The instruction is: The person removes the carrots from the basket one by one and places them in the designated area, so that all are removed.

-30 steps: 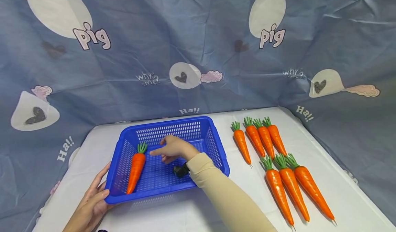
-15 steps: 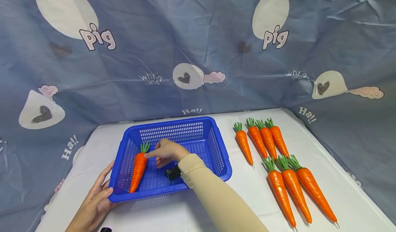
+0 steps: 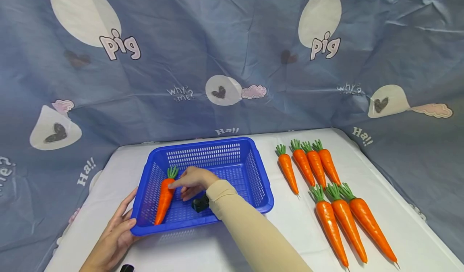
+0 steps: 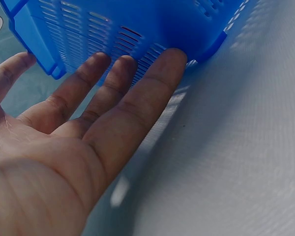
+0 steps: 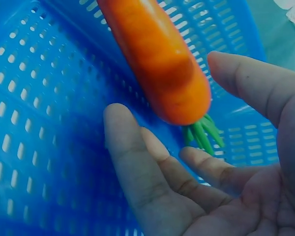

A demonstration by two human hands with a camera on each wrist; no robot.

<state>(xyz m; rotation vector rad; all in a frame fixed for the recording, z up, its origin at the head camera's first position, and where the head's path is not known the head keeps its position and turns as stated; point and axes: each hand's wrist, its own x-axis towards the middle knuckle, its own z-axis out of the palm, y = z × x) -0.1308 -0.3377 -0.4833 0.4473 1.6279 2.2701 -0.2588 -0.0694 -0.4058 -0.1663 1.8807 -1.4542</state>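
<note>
A blue perforated plastic basket [image 3: 214, 141] stands on the white-covered table. Inside, against its left wall, lies one orange carrot [image 3: 164, 203] with its green stems toward the back. My right hand [image 3: 195, 180] reaches into the basket, thumb and fingers spread at the carrot's thick end. In the right wrist view a gap shows between the fingers [image 5: 125, 142] and the carrot [image 5: 160, 59], and the thumb sits on the other side. Outside the basket's left front corner is my left hand [image 3: 114, 237]. Its extended fingers [image 4: 132, 105] rest against the outer wall [image 4: 152, 24].
Several more carrots lie on the table's right side in two groups: a back row [image 3: 308, 163] and three nearer carrots [image 3: 346, 229]. A blue printed cloth [image 3: 232, 54] hangs behind and beside the table. A small black object [image 3: 127, 268] shows at the bottom edge.
My right hand has moved left, from the middle of the basket to the carrot's thick end. My left hand stays at the basket's corner. The head view has shifted slightly.
</note>
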